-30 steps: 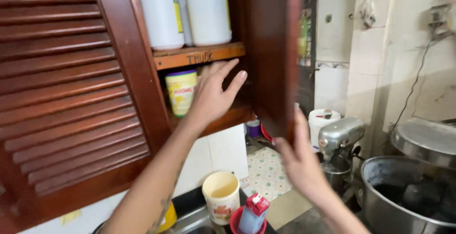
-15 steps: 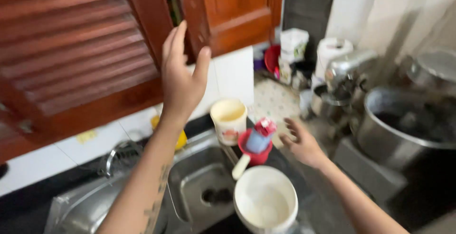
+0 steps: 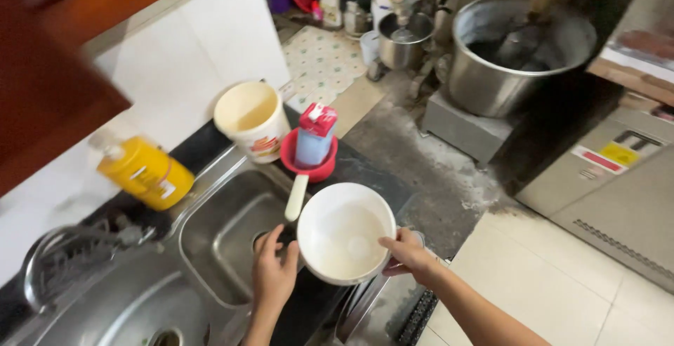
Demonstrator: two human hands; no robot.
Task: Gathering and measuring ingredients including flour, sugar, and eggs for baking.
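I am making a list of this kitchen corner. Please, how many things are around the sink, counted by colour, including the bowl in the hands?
White: 1, the bowl that the left hand and right hand grip
Cream: 1, the bucket
Red: 1, the scoop with pale handle
Blue and red: 1, the carton standing in the scoop
Yellow: 1, the bottle
Total: 5

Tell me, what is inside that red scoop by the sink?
A blue carton with a red top stands upright in the red scoop; the carton covers the scoop's bottom, so anything beneath stays unseen.
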